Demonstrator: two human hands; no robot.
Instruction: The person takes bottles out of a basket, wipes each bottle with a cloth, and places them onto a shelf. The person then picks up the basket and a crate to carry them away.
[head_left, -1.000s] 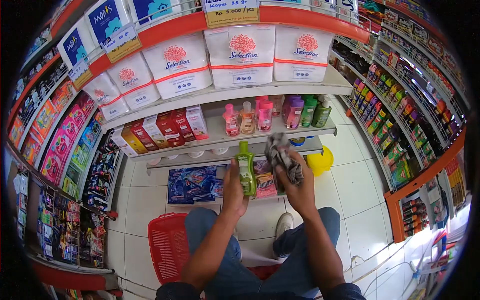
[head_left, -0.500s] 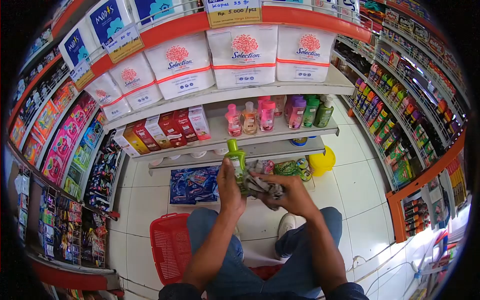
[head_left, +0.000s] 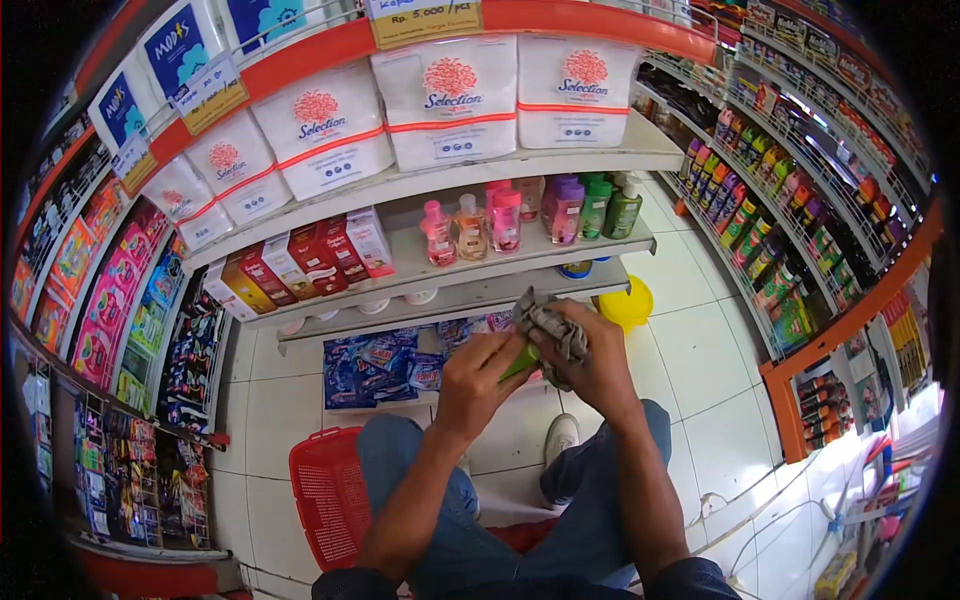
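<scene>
White tile floor (head_left: pixel 705 360), narrow shop aisle, stocked shelving left, right and ahead. Straight ahead, upper shelf (head_left: pixel 560 161) lined with white Selection facial cotton packs (head_left: pixel 445 105), handwritten price cards (head_left: pixel 425 20) on the red rail (head_left: pixel 560 27) above. One level down: red, brown and white cartons (head_left: pixel 333 258) at left, then pink, peach, purple and green bottles (head_left: pixel 505 222) standing upright toward the right end. Lowest shelf (head_left: pixel 470 298) close behind the hands, yellow plastic container (head_left: pixel 627 303) on the floor just off its right end. Blue sachets (head_left: pixel 370 365) in front of that shelf, left of the hands; pink packet (head_left: pixel 500 320) partly blocked by hands and cloth. Red perforated basket (head_left: pixel 325 490) on the tiles, right against the left jeans leg (head_left: pixel 395 445). White shoe (head_left: pixel 562 438) on the floor below the hands. Left hand (head_left: pixel 475 382): fingers bent in, gripping a green plastic bottle (head_left: pixel 517 362), held up in front of the lowest shelf, between both hands. Right hand (head_left: pixel 603 370): curled around a crumpled grey cloth (head_left: pixel 550 328), pressed against the bottle. Both hands nearly meeting. Bottle mostly covered by fingers and cloth; cap and label not readable from this angle.
</scene>
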